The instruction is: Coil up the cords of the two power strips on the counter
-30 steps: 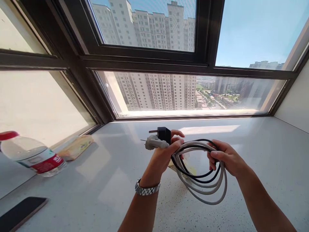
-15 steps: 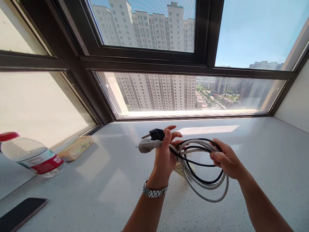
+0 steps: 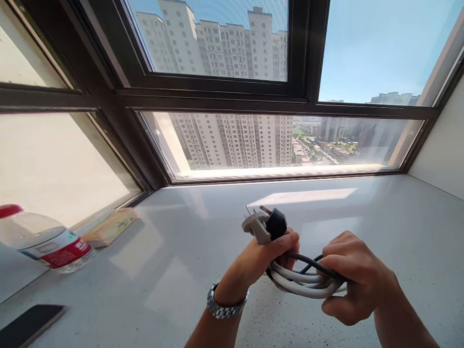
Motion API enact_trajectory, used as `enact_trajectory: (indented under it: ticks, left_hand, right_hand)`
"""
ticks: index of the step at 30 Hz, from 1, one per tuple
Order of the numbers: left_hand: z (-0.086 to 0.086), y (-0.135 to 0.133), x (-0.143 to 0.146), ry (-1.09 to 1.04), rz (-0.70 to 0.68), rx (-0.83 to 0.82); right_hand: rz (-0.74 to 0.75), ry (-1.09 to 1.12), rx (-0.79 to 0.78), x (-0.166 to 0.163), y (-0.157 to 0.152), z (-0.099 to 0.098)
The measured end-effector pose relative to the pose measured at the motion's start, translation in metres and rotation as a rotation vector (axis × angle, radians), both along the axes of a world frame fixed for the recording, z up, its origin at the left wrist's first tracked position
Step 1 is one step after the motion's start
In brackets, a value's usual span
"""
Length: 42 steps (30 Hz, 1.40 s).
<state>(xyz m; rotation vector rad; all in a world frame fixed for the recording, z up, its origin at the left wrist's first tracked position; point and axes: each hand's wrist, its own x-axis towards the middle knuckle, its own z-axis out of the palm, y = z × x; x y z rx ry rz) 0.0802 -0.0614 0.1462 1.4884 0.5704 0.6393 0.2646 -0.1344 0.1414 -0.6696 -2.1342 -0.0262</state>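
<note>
Left hand (image 3: 259,258) closed around neck of cord bundle (image 3: 308,280) just below two plugs, grey plug (image 3: 256,226) and black plug (image 3: 276,223); right hand (image 3: 353,280) closed over opposite end of bundle, fingers wrapped across white and black strands. Held in air just above speckled sill (image 3: 163,270), near its front edge. Risk, as judged: loops springing loose if either grip slackens; prongs catching a strand. Long axis roughly left to right; plugs angled up and away toward window. Further left: bottle (image 3: 43,239), phone (image 3: 29,324)

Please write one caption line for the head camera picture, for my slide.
Left hand and right hand grip coiled grey and black power cables, plugs upward, above a speckled white windowsill.
</note>
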Motion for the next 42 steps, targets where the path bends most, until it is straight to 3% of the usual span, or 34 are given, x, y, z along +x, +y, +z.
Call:
enact_trajectory:
  ticks: [4, 7, 11, 14, 17, 19, 23, 30, 35, 38, 42]
  left_hand:
    - [-0.002, -0.013, 0.014, 0.174, -0.320, -0.049]
    - [-0.016, -0.015, 0.030, 0.186, -0.426, 0.044]
    - [-0.034, -0.009, 0.045, 0.100, -0.579, 0.134]
    - [-0.033, -0.004, 0.049, 0.062, -0.722, 0.044]
    - [-0.026, 0.001, 0.050, 0.163, -0.806, -0.084]
    - [-0.022, 0.004, 0.049, 0.197, -0.716, -0.171]
    - [-0.027, 0.013, 0.042, 0.102, -0.402, -0.312]
    - [-0.038, 0.024, 0.013, -0.116, -0.461, -0.371]
    - [-0.038, 0.009, -0.007, -0.177, -0.223, -0.132]
    - [-0.045, 0.000, 0.003, -0.204, -0.113, -0.104]
    - [-0.050, 0.003, 0.031, -0.331, 0.145, -0.289]
  right_hand:
    - [0.020, 0.021, 0.122, 0.004, -0.010, 0.001]
    - [0.054, 0.108, 0.142, 0.008, -0.008, 0.001]
    - [0.004, 0.159, -0.030, 0.013, 0.003, 0.000]
    - [-0.013, 0.126, -0.183, 0.015, 0.012, 0.000]
    - [-0.013, 0.074, -0.281, 0.018, 0.020, 0.001]
    - [-0.034, 0.096, -0.317, 0.021, 0.025, 0.001]
    - [-0.143, 0.213, -0.366, 0.020, 0.034, 0.000]
    - [-0.278, 0.218, -0.354, 0.014, 0.031, 0.002]
    - [-0.397, 0.318, -0.356, 0.017, 0.035, 0.002]
    - [-0.358, 0.314, -0.341, 0.014, 0.035, 0.002]
    - [-0.321, 0.313, -0.226, 0.014, 0.030, 0.002]
